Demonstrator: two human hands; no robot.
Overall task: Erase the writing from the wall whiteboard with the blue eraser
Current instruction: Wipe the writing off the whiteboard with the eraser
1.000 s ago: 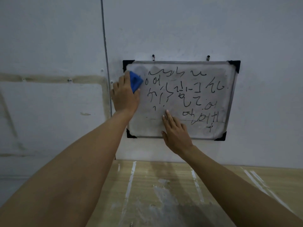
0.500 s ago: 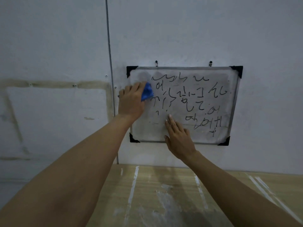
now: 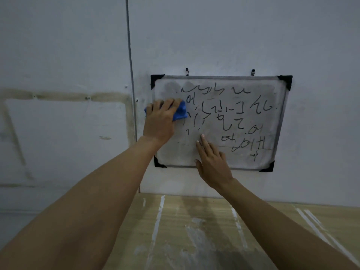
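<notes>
Blue eraser point(image 3: 179, 113) is pressed flat on the whiteboard point(image 3: 220, 121), at its left edge about halfway down, right against the first strokes of writing point(image 3: 239, 114). My left hand point(image 3: 160, 121) has its fingers point(image 3: 165, 106) curled over the eraser, clamping it so I can lean into the wipe. My right hand point(image 3: 213, 162) lies flat, fingers spread, on the whiteboard's bottom edge to stop it swinging on its hooks point(image 3: 187, 70). Since a second ago the eraser has dropped from the top-left corner.

The whiteboard point(image 3: 220, 121) hangs on the wall point(image 3: 214, 36). The left hand point(image 3: 158, 121) presses the eraser point(image 3: 180, 113) at the board's 9 o'clock side. The right hand point(image 3: 213, 162) lies flat at 6 o'clock.
</notes>
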